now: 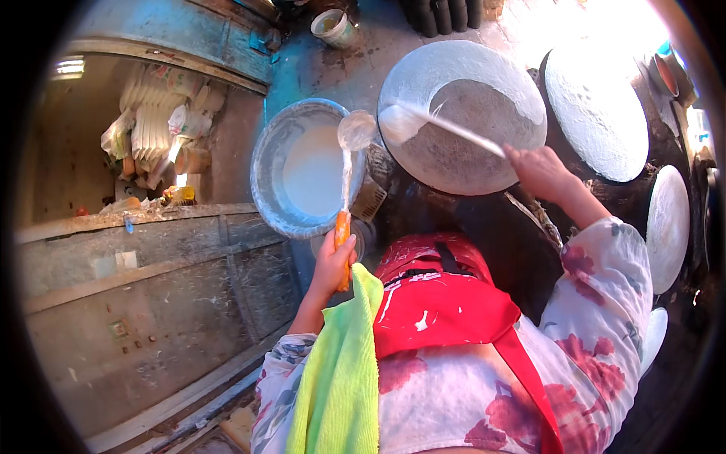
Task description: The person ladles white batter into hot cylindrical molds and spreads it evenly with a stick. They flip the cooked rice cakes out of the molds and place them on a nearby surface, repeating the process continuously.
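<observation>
In my left hand (329, 258) is a ladle by its orange handle (342, 227). Its bowl (357, 130) is coated white and hangs at the right rim of a round blue basin (262, 170). White batter-like liquid (312, 170) fills the lower part of the basin. My right hand (539, 170) grips the thin pale handle (468, 133) of a spreading tool, whose head is blurred. That head touches the left side of a large round pan (454, 176). A white layer (471, 62) covers the pan's far and side areas, while the brownish-grey surface shows in the middle and near part.
More round pans with white layers stand to the right, one at the upper right (595, 113) and one farther down (668, 227). A small bucket (334, 29) sits on the floor ahead. Left is a wooden counter (170, 215) with bags above it. A green cloth (340, 363) hangs at my front.
</observation>
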`<state>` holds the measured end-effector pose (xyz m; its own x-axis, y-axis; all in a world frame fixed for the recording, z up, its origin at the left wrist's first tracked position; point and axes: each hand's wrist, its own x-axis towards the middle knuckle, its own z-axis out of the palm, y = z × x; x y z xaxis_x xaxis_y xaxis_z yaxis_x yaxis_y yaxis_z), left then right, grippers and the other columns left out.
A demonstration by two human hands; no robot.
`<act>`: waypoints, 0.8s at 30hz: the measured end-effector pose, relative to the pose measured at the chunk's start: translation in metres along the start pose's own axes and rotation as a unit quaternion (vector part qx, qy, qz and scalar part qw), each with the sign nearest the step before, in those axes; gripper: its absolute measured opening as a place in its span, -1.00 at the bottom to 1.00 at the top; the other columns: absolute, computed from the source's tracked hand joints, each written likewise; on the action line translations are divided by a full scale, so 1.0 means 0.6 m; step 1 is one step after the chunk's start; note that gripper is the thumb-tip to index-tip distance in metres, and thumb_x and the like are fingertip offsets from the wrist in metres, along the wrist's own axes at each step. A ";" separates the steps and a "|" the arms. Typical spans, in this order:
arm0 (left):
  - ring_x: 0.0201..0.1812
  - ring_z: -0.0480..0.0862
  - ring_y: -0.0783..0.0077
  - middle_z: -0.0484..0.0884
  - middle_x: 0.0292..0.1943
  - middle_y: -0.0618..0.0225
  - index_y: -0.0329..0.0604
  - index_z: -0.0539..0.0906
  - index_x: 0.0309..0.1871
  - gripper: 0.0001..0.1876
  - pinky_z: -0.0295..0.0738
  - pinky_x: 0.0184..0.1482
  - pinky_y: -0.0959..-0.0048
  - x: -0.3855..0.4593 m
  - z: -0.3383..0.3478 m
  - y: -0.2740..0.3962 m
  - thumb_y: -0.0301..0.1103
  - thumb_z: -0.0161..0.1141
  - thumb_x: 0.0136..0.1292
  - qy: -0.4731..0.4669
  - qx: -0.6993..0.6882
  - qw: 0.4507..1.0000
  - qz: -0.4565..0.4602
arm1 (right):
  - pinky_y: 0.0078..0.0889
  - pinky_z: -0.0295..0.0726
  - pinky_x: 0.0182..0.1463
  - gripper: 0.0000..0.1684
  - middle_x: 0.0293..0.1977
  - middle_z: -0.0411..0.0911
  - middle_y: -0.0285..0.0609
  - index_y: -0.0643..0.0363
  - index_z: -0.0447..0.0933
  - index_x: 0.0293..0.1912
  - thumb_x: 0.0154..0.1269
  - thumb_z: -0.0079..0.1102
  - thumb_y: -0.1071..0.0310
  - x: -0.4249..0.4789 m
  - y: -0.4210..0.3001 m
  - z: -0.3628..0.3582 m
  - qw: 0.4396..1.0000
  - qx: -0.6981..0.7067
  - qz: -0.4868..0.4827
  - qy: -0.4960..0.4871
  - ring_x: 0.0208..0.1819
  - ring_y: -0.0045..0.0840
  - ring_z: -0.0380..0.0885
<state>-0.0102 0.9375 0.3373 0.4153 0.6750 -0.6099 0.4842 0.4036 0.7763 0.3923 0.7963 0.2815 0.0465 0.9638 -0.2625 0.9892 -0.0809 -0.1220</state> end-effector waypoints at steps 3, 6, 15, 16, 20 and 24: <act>-0.55 0.40 0.71 0.40 -0.54 0.48 -0.19 0.41 0.07 -0.67 0.27 -0.51 0.67 -0.002 0.001 -0.009 -0.24 0.10 0.33 0.016 0.038 0.999 0.010 | -0.21 0.48 -0.44 -0.61 -0.49 0.55 -0.10 0.29 0.30 0.05 0.18 -0.04 0.48 -0.042 -0.018 -0.012 0.999 0.015 -0.027 -0.022 -0.43 -0.24 0.60; -0.53 0.40 0.68 0.42 -0.52 0.47 -0.20 0.40 0.10 -0.64 0.30 -0.48 0.63 -0.004 -0.004 -0.015 -0.25 0.11 0.33 0.006 0.073 0.997 0.020 | -0.19 0.49 -0.44 -0.63 -0.51 0.53 -0.11 0.27 0.31 0.03 0.21 -0.04 0.45 -0.073 0.004 0.035 0.990 0.061 0.050 0.119 -0.47 -0.25 0.58; -0.29 0.65 -0.02 0.63 -0.25 -0.01 -0.15 0.27 0.29 -0.46 0.50 -0.32 0.23 -0.033 -0.033 -0.004 -0.26 0.14 0.27 -0.003 0.491 0.860 0.140 | -0.11 0.52 -0.33 -0.62 -0.42 0.56 0.02 0.17 0.38 0.10 0.34 0.00 0.24 -0.167 -0.132 0.088 0.971 0.183 0.112 0.104 -0.37 -0.11 0.57; -0.27 0.64 -0.07 0.63 -0.23 -0.04 -0.14 0.26 0.30 -0.44 0.51 -0.32 0.19 -0.037 -0.039 -0.006 -0.26 0.14 0.27 -0.011 0.537 0.832 0.141 | -0.12 0.52 -0.32 -0.63 -0.42 0.55 0.04 0.18 0.41 0.07 0.34 0.00 0.24 -0.183 -0.153 0.112 0.953 0.234 0.141 0.131 -0.35 -0.09 0.57; -0.31 0.65 -0.07 0.65 -0.25 0.00 -0.12 0.23 0.33 -0.38 0.52 -0.30 0.11 -0.016 -0.066 -0.026 -0.25 0.18 0.24 -0.071 0.534 0.798 0.271 | -0.37 0.49 -0.41 -0.68 -0.59 0.50 -0.12 0.22 0.48 -0.01 0.41 -0.06 0.23 -0.219 -0.278 0.185 0.823 0.459 0.283 0.178 -0.53 -0.37 0.54; -0.29 0.66 -0.06 0.64 -0.18 -0.02 -0.12 0.21 0.35 -0.36 0.54 -0.29 0.16 0.012 -0.079 -0.043 -0.27 0.19 0.23 -0.080 0.409 0.839 0.350 | -0.58 0.36 -0.54 -0.67 -0.67 0.42 -0.35 0.22 0.48 0.00 0.47 -0.15 0.22 -0.167 -0.396 0.179 0.667 0.625 0.349 0.209 -0.63 -0.72 0.37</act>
<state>-0.0560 0.9612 0.3201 0.8848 0.4518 -0.1138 0.4178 -0.6612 0.6231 0.1376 0.6920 0.2340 0.7269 0.5470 -0.4153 -0.1693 -0.4433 -0.8802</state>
